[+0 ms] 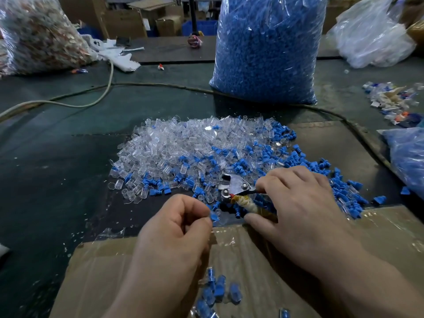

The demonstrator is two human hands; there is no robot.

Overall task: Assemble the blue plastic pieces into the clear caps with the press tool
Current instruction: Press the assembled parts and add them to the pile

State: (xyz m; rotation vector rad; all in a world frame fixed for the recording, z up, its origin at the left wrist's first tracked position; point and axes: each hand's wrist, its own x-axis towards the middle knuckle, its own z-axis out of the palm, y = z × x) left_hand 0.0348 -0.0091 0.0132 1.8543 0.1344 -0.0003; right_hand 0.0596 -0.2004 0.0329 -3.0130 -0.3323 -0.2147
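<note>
A heap of clear caps (179, 148) lies mid-table, with loose blue plastic pieces (282, 161) mixed in along its right and front. My left hand (181, 230) pinches a blue piece (215, 217) with a clear cap around it at the fingertips. My right hand (300, 203) grips the taped handle of the metal press tool (234, 189), whose silver head lies on the pile just beyond my left fingertips. Several assembled blue-in-clear caps (218, 292) rest on the cardboard in front of me.
A tall bag of blue pieces (268, 49) stands behind the heap. Other plastic bags sit at far left (39, 35), far right (371, 35) and right edge (410, 157). A cable (96, 99) crosses the table. Flattened cardboard (110, 271) covers the near edge. Scrap parts (390, 99) lie at right.
</note>
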